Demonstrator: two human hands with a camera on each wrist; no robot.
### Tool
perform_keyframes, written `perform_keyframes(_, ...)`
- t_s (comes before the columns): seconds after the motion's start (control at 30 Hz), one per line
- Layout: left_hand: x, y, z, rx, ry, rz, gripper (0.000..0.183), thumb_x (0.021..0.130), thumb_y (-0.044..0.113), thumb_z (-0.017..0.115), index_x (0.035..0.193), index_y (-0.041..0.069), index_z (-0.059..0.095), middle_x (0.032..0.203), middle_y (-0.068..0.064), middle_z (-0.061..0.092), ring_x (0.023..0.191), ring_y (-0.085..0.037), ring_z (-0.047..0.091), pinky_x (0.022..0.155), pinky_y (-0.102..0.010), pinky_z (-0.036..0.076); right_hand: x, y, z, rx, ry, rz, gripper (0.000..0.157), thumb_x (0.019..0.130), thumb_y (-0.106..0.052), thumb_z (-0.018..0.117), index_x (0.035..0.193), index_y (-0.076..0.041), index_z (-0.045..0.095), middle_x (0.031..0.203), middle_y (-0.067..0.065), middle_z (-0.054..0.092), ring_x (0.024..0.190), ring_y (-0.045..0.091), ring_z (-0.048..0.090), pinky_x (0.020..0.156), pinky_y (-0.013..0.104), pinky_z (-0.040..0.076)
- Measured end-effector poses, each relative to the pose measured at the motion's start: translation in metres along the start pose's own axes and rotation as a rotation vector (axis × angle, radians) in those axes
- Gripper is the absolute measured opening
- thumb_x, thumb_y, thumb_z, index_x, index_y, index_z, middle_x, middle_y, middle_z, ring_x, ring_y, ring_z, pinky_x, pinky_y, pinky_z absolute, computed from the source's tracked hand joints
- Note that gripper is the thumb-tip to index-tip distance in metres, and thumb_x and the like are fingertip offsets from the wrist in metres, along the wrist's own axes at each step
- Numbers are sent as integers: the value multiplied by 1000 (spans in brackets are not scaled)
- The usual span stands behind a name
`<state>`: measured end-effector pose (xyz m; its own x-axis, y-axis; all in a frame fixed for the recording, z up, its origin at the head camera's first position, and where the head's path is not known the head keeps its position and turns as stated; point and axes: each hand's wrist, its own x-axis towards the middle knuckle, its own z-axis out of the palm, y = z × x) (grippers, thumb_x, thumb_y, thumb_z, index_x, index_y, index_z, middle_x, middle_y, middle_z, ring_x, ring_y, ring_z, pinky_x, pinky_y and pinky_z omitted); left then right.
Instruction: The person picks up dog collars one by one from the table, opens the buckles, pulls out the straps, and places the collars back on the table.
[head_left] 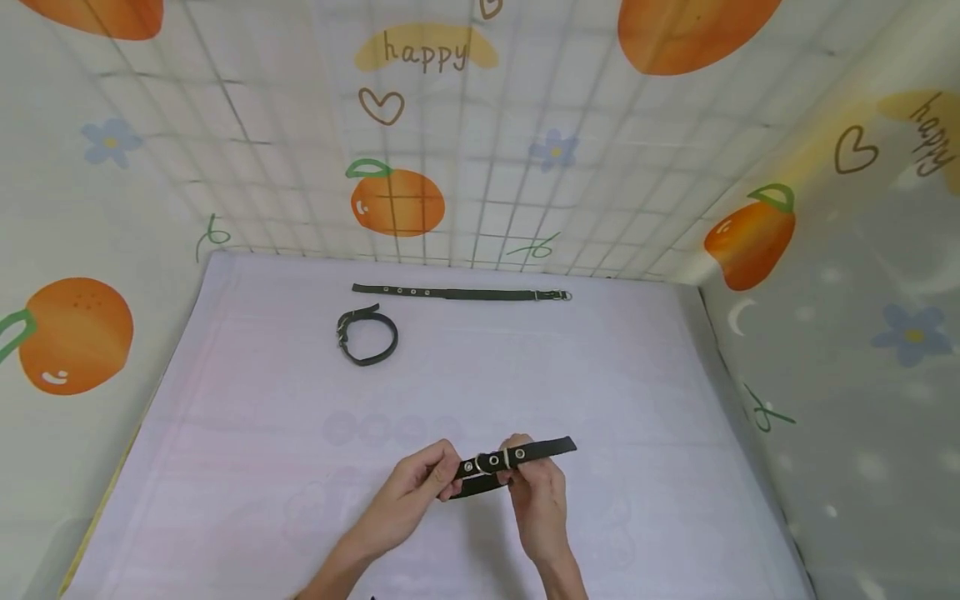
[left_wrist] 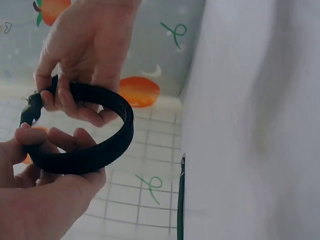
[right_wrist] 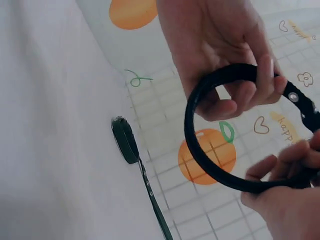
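Observation:
A dark collar (head_left: 551,449) with metal eyelets and a ring is bent into a closed loop, its free strap end sticking out to the right. My left hand (head_left: 408,490) pinches the loop's left side between thumb and fingers. At the buckle, my right hand (head_left: 542,500) grips the collar from below and behind. Both wrist views show the padded band (left_wrist: 128,125) as a round loop held above the table. Some fingertips are hidden behind the band in the head view.
Farther back on the white-covered table (head_left: 600,375) lies a second collar (head_left: 487,294), stretched out flat. Just in front of its left part rests a third collar (head_left: 394,333), fastened in a loop. A wire grid behind printed cloth (head_left: 465,192) borders the back.

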<state>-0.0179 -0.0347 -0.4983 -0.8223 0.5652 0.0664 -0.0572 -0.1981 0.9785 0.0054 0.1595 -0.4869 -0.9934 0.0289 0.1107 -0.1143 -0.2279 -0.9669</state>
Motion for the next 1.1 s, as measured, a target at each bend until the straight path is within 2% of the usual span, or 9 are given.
perform_keyframes(0.07,-1,0,-3,12,-15,-9,30,118,20,44,98,0,52,87,-1,49,89,-6,52,80,-23,47,0,-1,2,40,50,27,30,108,-9,29,82,-2,42,80,-3,40,77,16,40,76,28,41)
perform_keyframes(0.2,-4,-3,-7,41,-26,-10,28,118,18,44,99,0,55,88,-12,53,90,-3,53,83,-22,48,1,-3,2,89,100,19,30,109,-13,28,84,-10,44,82,-6,42,79,12,41,77,27,41)
perform_keyframes(0.3,-5,-2,-8,82,-20,-11,30,118,18,42,101,0,59,89,-19,55,89,-2,55,84,-22,50,1,-2,-1,50,73,-2,31,110,-11,29,83,-4,42,82,-4,42,78,13,42,74,26,42)
perform_keyframes(0.5,-1,5,-1,259,23,-17,30,118,24,45,99,10,65,81,-6,61,82,-4,58,75,-22,51,-1,0,-3,-126,-28,-39,31,106,-3,32,80,6,46,80,4,44,76,18,45,71,28,45)
perform_keyframes(0.6,0,7,3,305,27,23,27,117,20,47,98,13,65,76,-3,58,73,-4,53,66,-20,47,-3,1,-3,-176,-87,-45,30,106,-1,33,82,4,50,80,10,45,77,21,48,72,29,48)
perform_keyframes(0.7,0,6,5,300,21,66,24,116,16,48,98,14,64,70,-3,51,68,-1,47,62,-18,45,-3,1,-2,-182,-113,-54,29,106,0,33,84,4,51,80,15,43,76,25,47,72,31,49)
perform_keyframes(0.9,-2,3,5,290,10,97,23,115,13,49,95,11,62,66,-4,47,69,3,47,63,-17,46,-1,3,-4,-74,-75,-13,29,107,-5,28,81,3,38,80,8,37,77,23,39,78,28,47)
perform_keyframes(1.03,-5,2,3,300,18,68,23,115,16,50,95,12,62,68,-8,53,71,4,50,64,-17,47,0,2,-8,19,12,37,31,110,-10,28,81,-1,35,80,0,34,76,17,35,87,24,48)
perform_keyframes(1.1,-7,2,1,293,8,49,24,115,17,50,95,12,62,71,-9,57,74,3,53,67,-19,50,0,1,-9,14,21,47,32,111,-11,30,81,-1,36,81,-2,36,77,16,37,87,23,48)
